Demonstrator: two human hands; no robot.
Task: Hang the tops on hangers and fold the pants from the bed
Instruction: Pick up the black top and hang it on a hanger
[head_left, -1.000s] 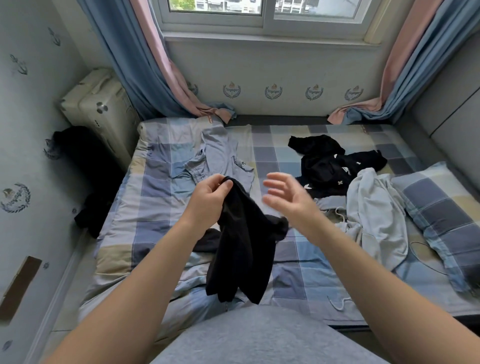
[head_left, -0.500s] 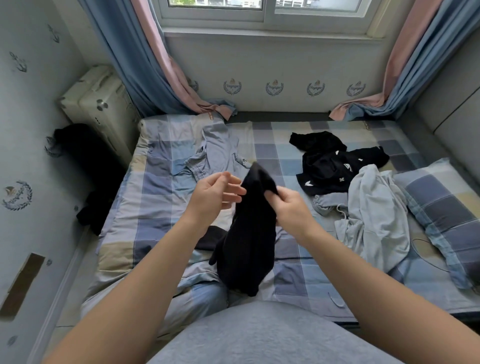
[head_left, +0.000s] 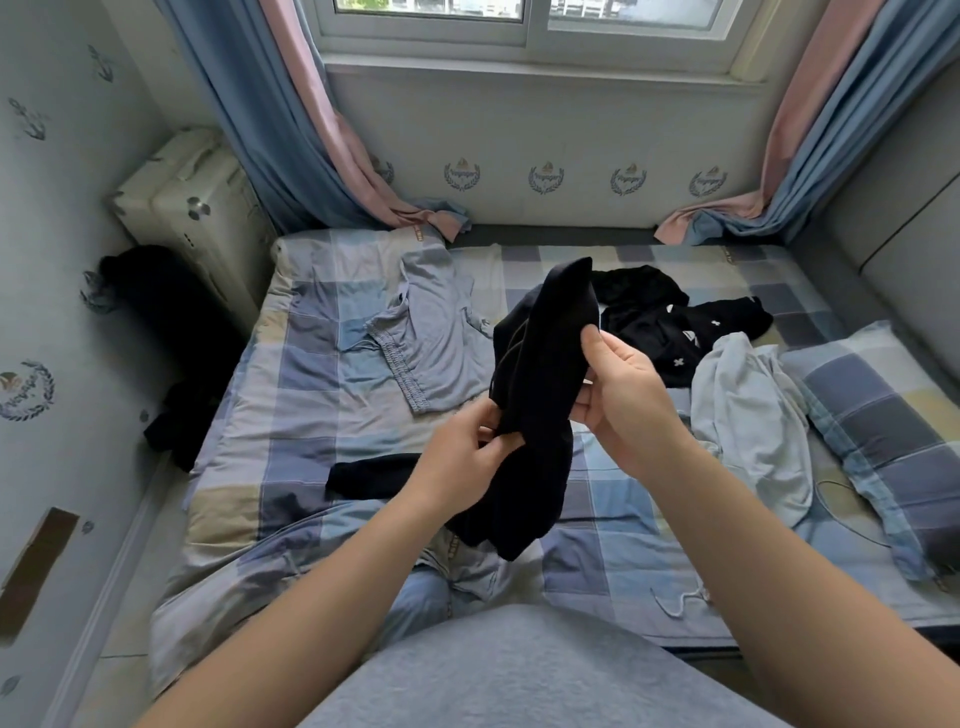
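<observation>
While both my hands are up over the bed (head_left: 291, 395), the far left of my view shows a cream suitcase (head_left: 192, 202) standing by the wall with a dark heap (head_left: 171, 332) on the floor in front of it. Further right, on the checked sheet, a grey-blue garment (head_left: 436, 338) lies spread flat, its ribbed waistband toward me, and nearer me a strip of black cloth (head_left: 369, 475) rests on the sheet beside my left wrist; I cannot tell whether it belongs to the piece I hold. My left hand (head_left: 467, 457) is closed in a pinch, thumb and fingers gripping the lower edge of the black garment (head_left: 540, 374), which I hold up in the air above the middle of the bed, its top end poking upward and its bottom hanging down to just above the sheet. My right hand (head_left: 618, 395) is curled around the garment's right side, thumb pressed on the front near its upper part and fingers behind it. Beyond that hand, a black top with small white marks (head_left: 685, 332) lies crumpled on the sheet, and just right of it a pale grey hoodie (head_left: 748, 415) sprawls toward the checked pillow (head_left: 893, 415), touching the black top at its upper end. Blue and pink curtains (head_left: 291, 130) hang at both sides of the window
</observation>
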